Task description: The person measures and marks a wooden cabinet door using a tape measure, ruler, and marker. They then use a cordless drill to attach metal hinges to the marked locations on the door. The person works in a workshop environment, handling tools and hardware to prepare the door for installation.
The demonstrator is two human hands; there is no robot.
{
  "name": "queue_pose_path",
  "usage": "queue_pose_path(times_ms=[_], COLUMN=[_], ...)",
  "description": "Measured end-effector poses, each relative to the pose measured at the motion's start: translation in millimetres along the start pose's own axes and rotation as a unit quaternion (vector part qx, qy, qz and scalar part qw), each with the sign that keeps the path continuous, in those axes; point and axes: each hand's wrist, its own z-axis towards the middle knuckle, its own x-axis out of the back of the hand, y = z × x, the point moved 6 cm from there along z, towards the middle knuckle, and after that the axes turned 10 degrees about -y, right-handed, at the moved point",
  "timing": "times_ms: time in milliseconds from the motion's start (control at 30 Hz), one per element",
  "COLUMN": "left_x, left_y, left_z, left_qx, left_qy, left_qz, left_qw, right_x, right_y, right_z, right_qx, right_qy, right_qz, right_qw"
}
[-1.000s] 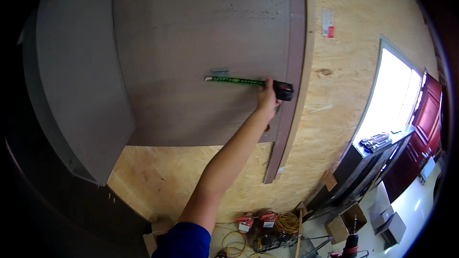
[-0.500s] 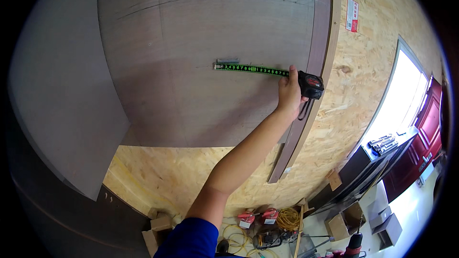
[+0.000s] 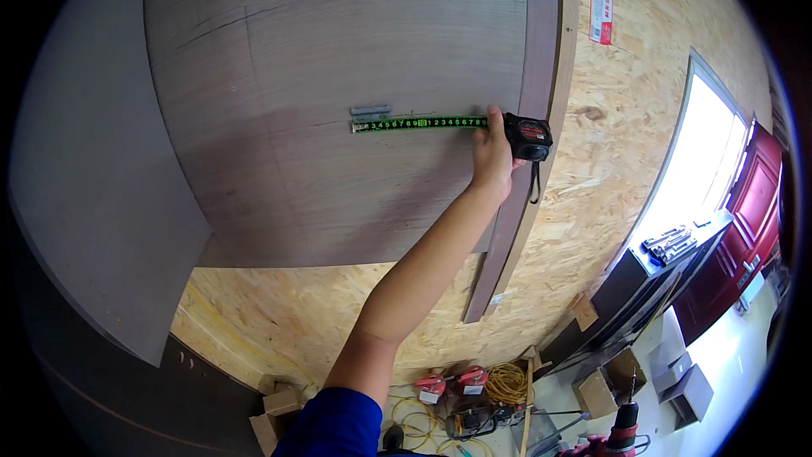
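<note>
My left hand (image 3: 493, 155) is closed round a black tape measure (image 3: 529, 137), with the thumb up along the blade's exit. From its case a black-and-green blade (image 3: 423, 123) runs left across a grey-brown wooden panel (image 3: 338, 42). The metal hook at the blade's end sits just below a small grey bar (image 3: 370, 110) on the panel. A dark wrist strap hangs beneath the case, which lies over the strip at the panel's right edge. At the lower edge a red-and-black drill (image 3: 624, 432) points its bit upward. My right hand does not show.
A grey side panel (image 3: 93, 161) stands at left. Behind is a chipboard wall (image 3: 626, 118). Below lie a coiled yellow hose (image 3: 507, 383), red tools (image 3: 430, 388) and cardboard boxes (image 3: 596, 393). At right, a dark cabinet (image 3: 630, 288) stands near a red door (image 3: 753, 195).
The view has shifted, so the panel and hand appear farther left. The tape's blade now lies more level and a little farther below the grey bar. My left hand keeps its grip.
</note>
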Motion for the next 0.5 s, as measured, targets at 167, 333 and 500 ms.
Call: queue_pose_path(times_ms=[167, 333, 500], left_x=[-1.6, 5.7, -2.5], left_y=[5.4, 18.8, -2.6], left_z=[1.5, -1.2, 6.6], left_qx=[-0.018, -0.02, -0.012], left_qy=[-0.014, 0.002, -0.011], left_qz=[0.018, 0.023, 0.011], left_qw=[1.0, 1.0, 1.0], right_x=[7.7, 9.0, 17.2], right_y=[12.3, 13.0, 15.3], right_z=[-12.9, -10.7, -12.6], right_qx=[0.001, -0.003, -0.009], right_qy=[0.008, 0.002, 0.009], right_qz=[0.002, 0.0, 0.008], right_qw=[1.0, 1.0, 1.0])
